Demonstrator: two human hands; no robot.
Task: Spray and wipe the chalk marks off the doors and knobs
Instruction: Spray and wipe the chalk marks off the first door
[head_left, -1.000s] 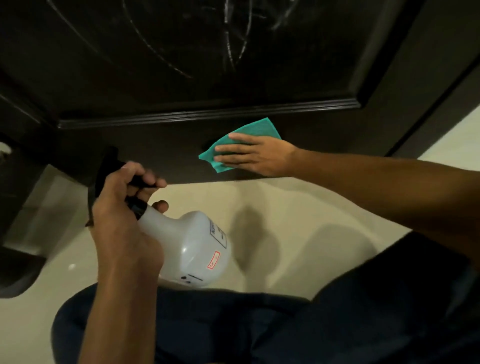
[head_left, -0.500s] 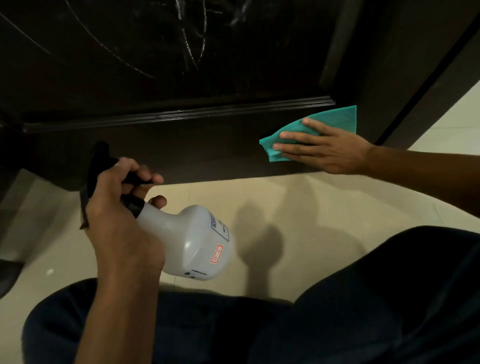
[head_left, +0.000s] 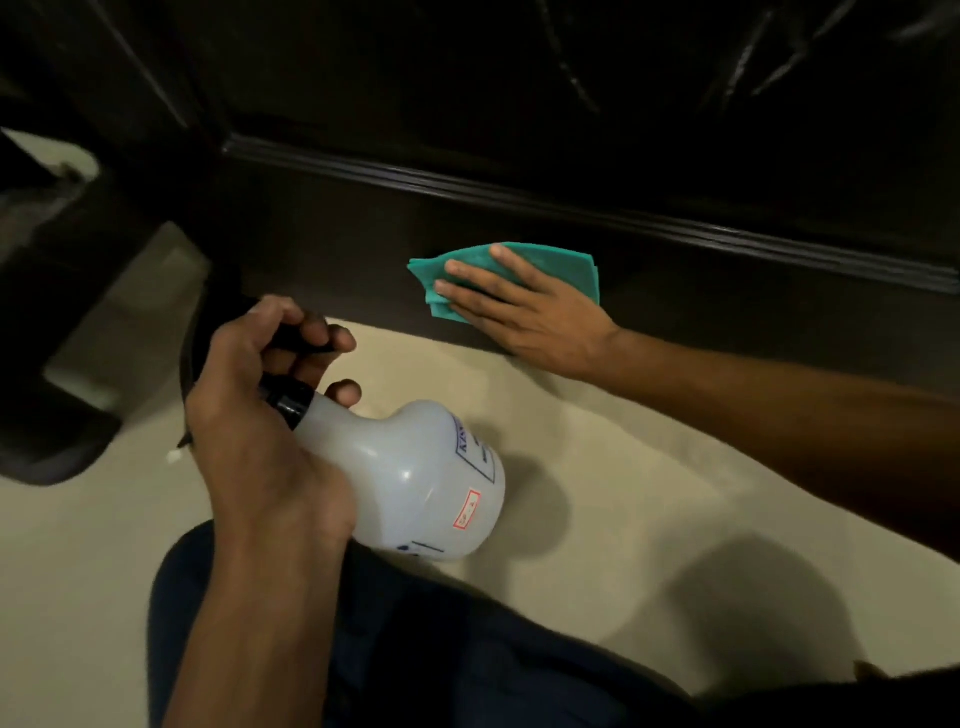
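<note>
Nearest the camera: dark trouser legs (head_left: 467, 654) fill the bottom edge, over a pale floor (head_left: 597, 467).

Left hand (head_left: 270, 415) is wrapped around the black trigger head (head_left: 291, 400) of the bottle (head_left: 415, 483), fingers curled on the neck and lever. Bottle is translucent white, tilted with its base toward the camera and to the right, held clear of the floor; its shadow falls on the tiles to the right. A small red-bordered sticker and a printed panel show on its side. Liquid level inside cannot be read through the plastic.

Open floor lies between bottle and door, and more to the right of the bottle, partly shadowed.

Right hand (head_left: 524, 306) lies flat with straight fingers, pressing the cloth (head_left: 550, 265) against the lower rail of the door (head_left: 675, 301). Cloth is green, folded, its corners showing left and right of the fingers; it sits just above the door's bottom edge and just below the raised moulding (head_left: 571, 208).

Farther up, the recessed panel carries faint pale chalk marks (head_left: 748, 57) at top right, well apart from the cloth.

At far left a dark blurred object (head_left: 47, 447) rests on the floor; what it is cannot be told.
</note>
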